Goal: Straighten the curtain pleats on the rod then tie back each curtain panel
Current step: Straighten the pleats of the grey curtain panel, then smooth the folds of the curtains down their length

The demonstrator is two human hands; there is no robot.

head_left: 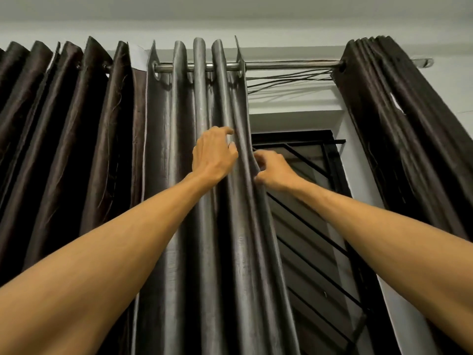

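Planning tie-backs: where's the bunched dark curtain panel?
Head view, upper right: the bunched dark panel hangs at the rod's right end, beside the window grille.

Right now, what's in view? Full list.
grey curtain: 1, grey, centre, hung on rod
brown curtains: 2, dark brown, one left of grey, one bunched far right
rod: 1, silver, across top
threads: several, dark, just under rod between grey and right curtains
grille: 1, black, behind the gap
wall: white, above grille
hands: 2, left hand grips a grey pleat, right hand pinches the grey edge
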